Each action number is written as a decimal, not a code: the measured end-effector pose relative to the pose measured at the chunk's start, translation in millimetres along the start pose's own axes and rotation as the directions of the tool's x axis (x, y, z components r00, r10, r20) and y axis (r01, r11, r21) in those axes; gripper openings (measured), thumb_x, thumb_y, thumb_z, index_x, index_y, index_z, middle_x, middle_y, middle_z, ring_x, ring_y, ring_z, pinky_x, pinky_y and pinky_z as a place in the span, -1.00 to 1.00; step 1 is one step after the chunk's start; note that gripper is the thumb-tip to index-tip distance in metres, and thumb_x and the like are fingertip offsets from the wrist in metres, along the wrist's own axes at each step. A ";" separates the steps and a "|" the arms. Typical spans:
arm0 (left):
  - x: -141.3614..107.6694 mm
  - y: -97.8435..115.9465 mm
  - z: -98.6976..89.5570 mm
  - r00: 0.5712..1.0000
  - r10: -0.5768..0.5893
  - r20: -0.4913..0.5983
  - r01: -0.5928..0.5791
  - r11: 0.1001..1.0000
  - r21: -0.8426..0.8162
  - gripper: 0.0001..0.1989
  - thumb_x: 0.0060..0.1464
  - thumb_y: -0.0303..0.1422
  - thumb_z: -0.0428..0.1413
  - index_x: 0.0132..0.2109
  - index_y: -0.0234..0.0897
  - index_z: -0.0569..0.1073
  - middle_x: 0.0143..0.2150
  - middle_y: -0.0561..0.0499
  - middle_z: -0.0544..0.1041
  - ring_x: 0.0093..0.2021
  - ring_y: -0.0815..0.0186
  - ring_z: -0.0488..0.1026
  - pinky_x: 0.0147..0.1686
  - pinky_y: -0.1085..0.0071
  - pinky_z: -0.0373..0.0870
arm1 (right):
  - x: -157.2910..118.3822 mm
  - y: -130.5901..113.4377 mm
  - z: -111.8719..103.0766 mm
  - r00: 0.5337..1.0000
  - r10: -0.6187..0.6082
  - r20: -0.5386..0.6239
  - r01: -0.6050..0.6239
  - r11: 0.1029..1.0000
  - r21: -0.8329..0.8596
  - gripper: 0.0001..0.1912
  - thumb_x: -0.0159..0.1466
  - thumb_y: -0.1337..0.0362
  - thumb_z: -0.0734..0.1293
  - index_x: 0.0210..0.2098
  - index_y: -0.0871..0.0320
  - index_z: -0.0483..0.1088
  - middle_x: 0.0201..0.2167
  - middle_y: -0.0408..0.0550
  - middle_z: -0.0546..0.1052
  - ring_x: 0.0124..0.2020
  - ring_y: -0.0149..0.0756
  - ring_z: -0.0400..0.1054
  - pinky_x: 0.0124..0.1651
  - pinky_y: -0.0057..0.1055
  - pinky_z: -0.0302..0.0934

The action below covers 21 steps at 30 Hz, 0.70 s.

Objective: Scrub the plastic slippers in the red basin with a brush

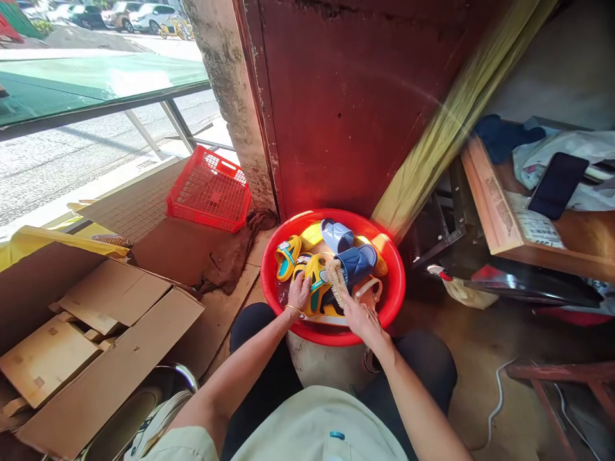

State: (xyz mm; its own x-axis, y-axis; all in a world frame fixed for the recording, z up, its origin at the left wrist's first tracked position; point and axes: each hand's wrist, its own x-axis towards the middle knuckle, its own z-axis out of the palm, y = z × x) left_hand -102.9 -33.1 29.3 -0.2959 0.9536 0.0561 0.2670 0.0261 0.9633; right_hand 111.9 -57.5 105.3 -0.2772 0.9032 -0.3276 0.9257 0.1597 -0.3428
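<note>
In the head view a round red basin [396, 282] full of slippers and sandals stands before my knees. My left hand [298, 293] grips a yellow sandal [316, 272] with a teal inside, at its left edge. My right hand [359, 317] is closed on a scrubbing brush [335, 280], its pale bristles beside the yellow sandal. A dark blue slipper [356, 264] lies right of the brush, and a lighter blue slipper [337, 235] behind it. Another yellow sandal [288, 256] rests at the basin's left. A peach sandal [369, 293] sits close to my right hand.
A red plastic crate [210, 192] stands on cardboard at the left. Nearer is an open cardboard box [115, 352] with wooden pieces. A dark red door [355, 109] rises behind the basin. At the right, a phone [558, 184] lies on a wooden drawer [500, 198].
</note>
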 end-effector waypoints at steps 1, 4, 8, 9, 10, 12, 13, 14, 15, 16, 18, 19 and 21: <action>2.7 -0.5 -1.7 0.999 -0.008 -0.039 0.009 1.000 0.009 -0.62 0.29 -0.14 -0.07 -0.01 -0.31 0.47 -0.08 -0.11 0.56 -0.08 0.20 0.48 0.01 0.29 0.39 | -3.4 9.4 1.8 1.000 -0.004 0.005 0.004 0.999 0.032 -0.44 0.42 0.23 0.13 0.39 -0.01 0.19 -0.08 0.08 0.63 -0.16 -0.14 0.56 -0.06 -0.28 0.36; 9.8 -1.2 -5.2 0.996 -0.033 -0.080 0.039 0.997 0.065 -0.60 0.32 -0.13 -0.10 0.04 -0.28 0.46 -0.02 -0.12 0.55 0.01 0.16 0.47 0.08 0.25 0.36 | -19.9 36.3 3.9 0.998 -0.063 0.003 0.061 0.980 0.189 -0.45 0.40 0.19 0.16 0.37 -0.04 0.24 0.02 -0.01 0.61 -0.09 -0.22 0.54 -0.04 -0.37 0.35; 9.7 8.3 -8.6 0.986 0.051 -0.159 -0.008 0.966 0.260 -0.52 0.34 -0.14 -0.13 0.25 -0.30 0.32 0.05 -0.21 0.51 0.11 0.09 0.44 0.15 0.14 0.33 | -29.7 61.5 -8.9 0.994 -0.035 -0.099 0.068 0.934 0.352 -0.42 0.40 0.13 0.15 0.38 0.04 0.22 0.02 -0.01 0.61 -0.09 -0.21 0.52 -0.04 -0.38 0.35; 8.4 13.7 -8.9 0.976 0.126 -0.178 -0.062 0.943 0.326 -0.48 0.34 -0.14 -0.13 0.30 -0.33 0.27 0.12 -0.26 0.48 0.17 0.07 0.40 0.19 0.11 0.30 | -26.6 67.3 -14.7 0.991 0.013 -0.135 0.037 0.932 0.361 -0.41 0.40 0.12 0.14 0.39 0.06 0.20 0.00 0.00 0.61 -0.10 -0.20 0.52 -0.04 -0.37 0.35; 6.8 20.2 -8.1 0.962 0.215 -0.166 -0.133 0.907 0.400 -0.44 0.33 -0.12 -0.11 0.33 -0.34 0.23 0.19 -0.30 0.42 0.24 0.05 0.33 0.24 0.08 0.24 | -21.0 73.5 -21.0 0.983 0.073 -0.166 -0.009 0.933 0.358 -0.40 0.41 0.11 0.13 0.40 0.07 0.18 -0.03 0.01 0.62 -0.11 -0.18 0.53 -0.05 -0.36 0.35; 3.8 35.2 -1.1 0.927 0.375 -0.009 -0.313 0.786 0.533 -0.35 0.29 -0.05 -0.03 0.38 -0.31 0.17 0.34 -0.32 0.26 0.37 0.00 0.16 0.33 0.02 0.10 | -4.0 86.5 -34.0 0.959 0.206 -0.195 -0.133 0.934 0.332 -0.39 0.42 0.12 0.09 0.41 0.12 0.15 -0.07 0.06 0.63 -0.13 -0.15 0.53 -0.06 -0.33 0.35; 2.7 42.7 5.8 0.902 0.416 0.117 -0.404 0.716 0.570 -0.29 0.24 0.00 0.02 0.40 -0.28 0.15 0.40 -0.31 0.18 0.41 -0.03 0.09 0.35 -0.01 0.04 | 6.4 92.8 -40.0 0.943 0.268 -0.197 -0.199 0.928 0.314 -0.38 0.42 0.14 0.07 0.42 0.15 0.13 -0.08 0.09 0.62 -0.15 -0.14 0.53 -0.07 -0.32 0.34; 2.1 49.6 14.9 0.873 0.421 0.246 -0.479 0.652 0.588 -0.22 0.20 0.04 0.06 0.41 -0.25 0.13 0.43 -0.31 0.12 0.43 -0.05 0.03 0.36 -0.04 0.00 | 17.4 98.3 -45.6 0.927 0.318 -0.198 -0.254 0.922 0.293 -0.38 0.42 0.16 0.05 0.43 0.19 0.12 -0.07 0.13 0.61 -0.14 -0.13 0.53 -0.07 -0.31 0.34; 2.3 55.4 25.8 0.847 0.395 0.356 -0.531 0.601 0.597 -0.17 0.16 0.07 0.10 0.43 -0.22 0.10 0.45 -0.30 0.08 0.44 -0.08 0.01 0.36 -0.08 -0.03 | 28.3 102.9 -50.5 0.914 0.352 -0.200 -0.294 0.917 0.269 -0.38 0.42 0.17 0.05 0.43 0.21 0.10 -0.04 0.17 0.60 -0.13 -0.12 0.52 -0.06 -0.30 0.33; 3.5 60.0 37.6 0.831 0.349 0.433 -0.555 0.565 0.610 -0.11 0.12 0.10 0.12 0.45 -0.19 0.06 0.47 -0.31 0.03 0.44 -0.12 0.00 0.35 -0.14 -0.05 | 38.5 106.4 -54.5 0.905 0.373 -0.203 -0.322 0.915 0.245 -0.37 0.42 0.18 0.05 0.43 0.22 0.10 -0.01 0.20 0.58 -0.11 -0.11 0.52 -0.05 -0.30 0.31; 9.4 65.0 60.2 0.838 0.230 0.494 -0.536 0.514 0.670 0.00 0.02 0.14 0.18 0.47 -0.13 0.00 0.50 -0.32 -0.08 0.41 -0.23 0.05 0.30 -0.29 -0.08 | 55.5 110.4 -59.9 0.918 0.356 -0.177 -0.321 0.926 0.197 -0.39 0.42 0.18 0.06 0.41 0.20 0.13 0.04 0.23 0.55 -0.06 -0.09 0.50 -0.05 -0.31 0.29; 13.9 65.7 69.1 0.854 0.169 0.492 -0.505 0.491 0.709 0.04 -0.02 0.14 0.21 0.47 -0.11 -0.03 0.51 -0.33 -0.13 0.38 -0.27 0.10 0.28 -0.34 -0.10 | 61.6 111.4 -61.1 0.934 0.327 -0.148 -0.299 0.937 0.180 -0.41 0.42 0.18 0.06 0.39 0.17 0.18 0.06 0.21 0.55 -0.04 -0.10 0.49 -0.06 -0.33 0.28; 25.3 64.3 80.0 0.880 0.061 0.470 -0.444 0.453 0.773 0.09 -0.07 0.12 0.26 0.47 -0.13 -0.03 0.51 -0.37 -0.17 0.30 -0.30 0.23 0.26 -0.36 -0.10 | 68.4 112.7 -60.3 0.963 0.260 -0.075 -0.245 0.956 0.163 -0.48 0.42 0.20 0.07 0.30 0.12 0.30 0.04 0.15 0.56 -0.04 -0.15 0.47 -0.10 -0.39 0.26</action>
State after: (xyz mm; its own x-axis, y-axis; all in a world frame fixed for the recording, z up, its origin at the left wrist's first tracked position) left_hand -19.8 16.7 71.7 0.1871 0.9822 -0.0148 0.9613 -0.1799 0.2086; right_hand 212.7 46.3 97.3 -0.0072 0.9409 -0.3387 0.9105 -0.1339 -0.3912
